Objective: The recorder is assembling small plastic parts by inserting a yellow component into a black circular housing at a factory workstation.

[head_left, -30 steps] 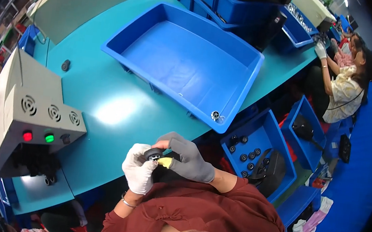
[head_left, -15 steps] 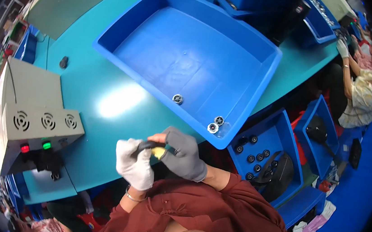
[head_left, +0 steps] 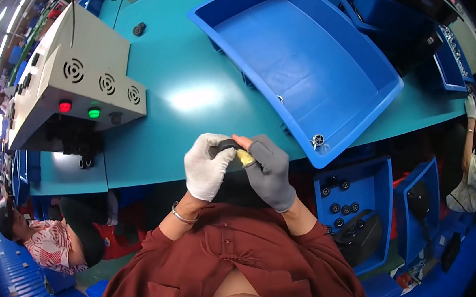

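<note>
My left hand (head_left: 203,171), in a white glove, is closed on a small black curved part (head_left: 228,145), perhaps a ring. From the other side, my right hand (head_left: 272,174) grips the same part between a bare fingertip and a thumb wrapped in yellow; the rest of this hand wears a grey glove. Fingers hide much of the part, so its full shape does not show. Both hands meet in front of my chest at the table's near edge. Ahead to the right lies a large blue tray (head_left: 298,47), with a small black-and-silver wheel (head_left: 317,140) in its near corner.
To the left stands a beige machine (head_left: 98,83) with red and green lights. A small dark part (head_left: 139,28) lies on the teal table (head_left: 163,62). Lower right, a blue bin (head_left: 384,184) holds several black wheels. Co-workers sit at far right and lower left.
My view has shifted, so the tray and machine sit further right and higher in the picture. Both hands keep their grip on the black part. The tray's near wall now hides more wheels.
</note>
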`<state>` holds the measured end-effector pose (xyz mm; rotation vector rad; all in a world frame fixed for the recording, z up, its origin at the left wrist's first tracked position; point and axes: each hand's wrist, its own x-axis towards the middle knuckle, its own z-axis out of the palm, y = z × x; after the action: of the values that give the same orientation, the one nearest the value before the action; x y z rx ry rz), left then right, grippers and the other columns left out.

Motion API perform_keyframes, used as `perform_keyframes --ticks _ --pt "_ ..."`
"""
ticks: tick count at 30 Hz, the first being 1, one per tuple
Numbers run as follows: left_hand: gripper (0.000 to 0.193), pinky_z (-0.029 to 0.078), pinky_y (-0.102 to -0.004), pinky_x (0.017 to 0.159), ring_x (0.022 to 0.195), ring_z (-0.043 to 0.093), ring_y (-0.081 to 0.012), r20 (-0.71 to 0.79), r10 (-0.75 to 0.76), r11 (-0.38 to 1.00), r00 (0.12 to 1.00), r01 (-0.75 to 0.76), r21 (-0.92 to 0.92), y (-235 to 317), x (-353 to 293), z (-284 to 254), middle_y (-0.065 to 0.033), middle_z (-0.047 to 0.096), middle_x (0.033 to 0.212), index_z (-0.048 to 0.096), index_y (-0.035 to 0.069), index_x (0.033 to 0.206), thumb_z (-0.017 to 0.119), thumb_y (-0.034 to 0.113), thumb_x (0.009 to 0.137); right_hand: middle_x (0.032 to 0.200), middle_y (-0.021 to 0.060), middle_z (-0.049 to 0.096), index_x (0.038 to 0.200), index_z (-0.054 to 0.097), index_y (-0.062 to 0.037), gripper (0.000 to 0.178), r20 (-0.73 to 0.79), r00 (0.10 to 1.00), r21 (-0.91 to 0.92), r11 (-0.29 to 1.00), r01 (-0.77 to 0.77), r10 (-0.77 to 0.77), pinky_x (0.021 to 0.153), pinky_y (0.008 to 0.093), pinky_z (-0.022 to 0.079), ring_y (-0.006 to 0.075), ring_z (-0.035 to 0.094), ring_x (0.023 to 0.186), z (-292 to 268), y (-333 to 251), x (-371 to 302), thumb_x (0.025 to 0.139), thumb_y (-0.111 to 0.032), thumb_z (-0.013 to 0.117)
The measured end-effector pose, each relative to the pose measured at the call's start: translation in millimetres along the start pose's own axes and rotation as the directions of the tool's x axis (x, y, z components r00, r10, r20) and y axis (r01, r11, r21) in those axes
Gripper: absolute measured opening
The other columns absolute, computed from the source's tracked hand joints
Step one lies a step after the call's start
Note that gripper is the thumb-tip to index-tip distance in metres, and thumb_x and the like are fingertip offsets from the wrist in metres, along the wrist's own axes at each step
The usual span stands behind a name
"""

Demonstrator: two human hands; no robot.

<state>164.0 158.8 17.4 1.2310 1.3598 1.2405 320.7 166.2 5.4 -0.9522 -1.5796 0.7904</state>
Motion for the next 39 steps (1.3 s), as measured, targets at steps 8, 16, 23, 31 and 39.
perform_keyframes --ticks 8,16,23,31,39 --pt "0.016 0.055 -0.0252 0.076 0.081 0.066 -0.0108 0.028 -0.108 0.982 0.994 0.111 -0.154 -19 -16 -18 -0.0050 0.069 0.091 0.065 -0.003 0.101 0.073 -0.005 0.088 0.087 0.0144 0.062 0.117 0.070 0.0026 0.034 -0.048 0.999 -0.044 0.999 -0.008 0.006 0.063 0.0319 0.049 0.0260 0.063 0.071 19 -15 -21 0.084 0.008 0.059" --pt "0.022 0.057 -0.0280 0.080 0.086 0.070 -0.0176 0.242 -0.304 0.786 0.921 0.386 -0.483 -22 -33 -44 -0.0121 0.071 0.103 0.064 -0.007 0.113 0.063 0.011 0.101 0.113 0.0067 0.071 0.125 0.066 0.0038 0.032 0.118 0.933 0.277 0.892 -0.359 0.339 0.088 0.0237 0.049 0.0100 0.063 0.100 21 -29 -29 0.095 0.001 0.056" --pt "0.022 0.055 -0.0302 0.071 0.076 0.066 -0.0181 0.287 -0.211 0.736 0.935 0.345 -0.582 -69 -44 -55 -0.0057 0.069 0.092 0.064 -0.001 0.104 0.067 0.020 0.099 0.106 0.0026 0.063 0.130 0.063 0.0022 0.041 0.171 0.953 0.147 0.950 -0.277 0.252 0.085 0.0228 0.049 0.0089 0.061 0.096 27 -44 -41 0.089 -0.001 0.066" --pt "0.020 0.055 -0.0258 0.075 0.085 0.065 -0.0109 0.365 -0.251 0.933 0.897 0.324 -0.155 -20 -35 -63 -0.0062 0.071 0.097 0.068 -0.004 0.110 0.066 0.012 0.098 0.095 0.0011 0.059 0.125 0.066 0.0021 0.037 0.407 0.901 -0.007 0.986 -0.164 0.152 0.076 0.0209 0.046 0.0064 0.057 0.086 15 -37 -39 0.089 -0.006 0.068" --pt "0.021 0.059 -0.0357 0.088 0.095 0.068 -0.0204 0.212 -0.247 0.819 0.945 0.321 -0.476 -30 -65 -43 -0.0139 0.067 0.106 0.061 -0.007 0.113 0.065 0.006 0.097 0.104 0.0051 0.068 0.111 0.067 0.0044 0.020 0.071 0.935 0.124 0.927 -0.354 0.347 0.083 0.0237 0.050 0.0092 0.063 0.095 25 -45 -56 0.093 0.002 0.060"
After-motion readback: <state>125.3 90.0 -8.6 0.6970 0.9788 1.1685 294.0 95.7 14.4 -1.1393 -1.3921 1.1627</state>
